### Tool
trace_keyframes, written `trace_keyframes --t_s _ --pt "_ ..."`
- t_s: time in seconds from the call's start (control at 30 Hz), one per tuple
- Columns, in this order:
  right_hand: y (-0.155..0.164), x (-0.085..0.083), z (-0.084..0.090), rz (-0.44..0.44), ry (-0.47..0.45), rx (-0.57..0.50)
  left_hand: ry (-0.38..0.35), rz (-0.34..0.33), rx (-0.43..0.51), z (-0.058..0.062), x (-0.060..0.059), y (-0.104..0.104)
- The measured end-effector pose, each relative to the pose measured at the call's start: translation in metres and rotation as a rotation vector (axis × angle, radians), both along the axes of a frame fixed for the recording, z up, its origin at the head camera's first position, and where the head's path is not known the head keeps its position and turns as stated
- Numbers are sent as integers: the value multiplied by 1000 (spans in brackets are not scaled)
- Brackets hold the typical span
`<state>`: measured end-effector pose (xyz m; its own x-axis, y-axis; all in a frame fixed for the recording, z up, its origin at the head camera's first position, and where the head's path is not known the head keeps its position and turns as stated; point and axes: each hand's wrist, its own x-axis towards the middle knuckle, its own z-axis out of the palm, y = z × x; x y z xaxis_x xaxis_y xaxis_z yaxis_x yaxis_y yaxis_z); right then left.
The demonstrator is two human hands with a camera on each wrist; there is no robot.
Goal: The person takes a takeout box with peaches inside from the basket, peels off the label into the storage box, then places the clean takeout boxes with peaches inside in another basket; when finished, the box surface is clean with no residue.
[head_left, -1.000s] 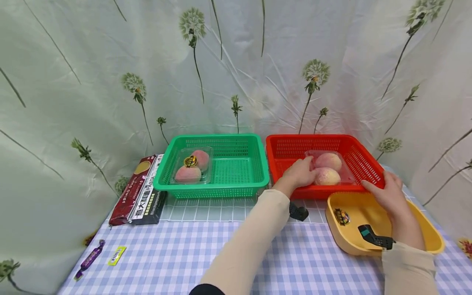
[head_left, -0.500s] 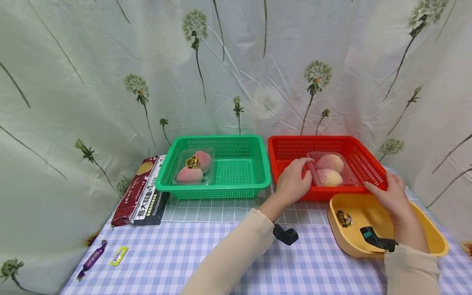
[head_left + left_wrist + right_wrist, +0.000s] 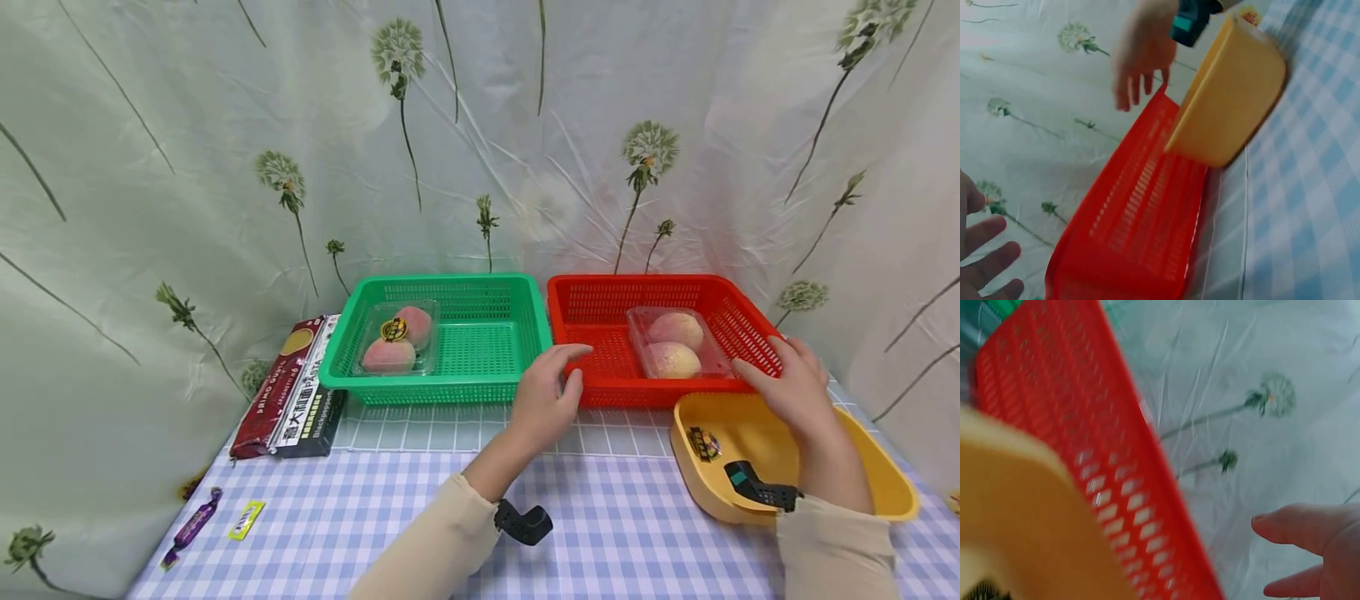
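Observation:
My left hand (image 3: 547, 396) hovers before the red basket's (image 3: 645, 393) front left corner, fingers bent loosely with nothing between them. In the left wrist view its fingers (image 3: 994, 256) stand apart from the basket. My right hand (image 3: 798, 392) is over the basket's front right corner, thumb and fingers spread. The right wrist view shows that thumb (image 3: 1291, 526) away from the red rim. Inside the red basket, at its right side, lies a clear plastic box of two peaches (image 3: 675, 343). A green basket (image 3: 442, 385) beside it contains another clear box of peaches (image 3: 390, 354) with a round black-and-gold sticker.
A yellow basin (image 3: 712, 496) with a sticker inside stands in front of the red basket, under my right forearm. Pasta packages (image 3: 288, 392) lie left of the green basket. A purple-wrapped candy (image 3: 192, 527) and a yellow packet (image 3: 246, 520) rest on the checked cloth (image 3: 360, 517).
My left hand has left the peach box and drawn back to the left, out of the red basket. The right hand's fingers have lifted slightly at the basket's corner. The peach box stays there.

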<state>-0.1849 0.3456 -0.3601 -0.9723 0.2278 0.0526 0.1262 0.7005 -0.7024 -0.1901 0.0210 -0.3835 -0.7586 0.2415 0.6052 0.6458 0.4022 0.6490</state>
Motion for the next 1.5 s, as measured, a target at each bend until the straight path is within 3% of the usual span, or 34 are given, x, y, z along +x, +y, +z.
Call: trace_keyframes --t_s 0.17,0.37,0.67,0.87,1.23,1.37,1.5 --pt "-22 3 13 35 53 2 103 45 58 -7 2 -24" --pt "-49 3 23 119 102 -54 137 104 109 -11 -2 -57" --pt "-100 -8 28 261 198 -141 134 239 170 -16 -6 -113" --pt "-137 -17 22 364 267 -169 112 318 164 -18 -7 -147" --pt "-202 -38 11 508 174 -342 17 629 121 -6 -16 -216" --pt "-226 -44 11 531 119 -379 7 692 137 -7 -19 -233" --pt "-251 -53 9 549 37 -404 -60 728 167 -9 -21 -246"
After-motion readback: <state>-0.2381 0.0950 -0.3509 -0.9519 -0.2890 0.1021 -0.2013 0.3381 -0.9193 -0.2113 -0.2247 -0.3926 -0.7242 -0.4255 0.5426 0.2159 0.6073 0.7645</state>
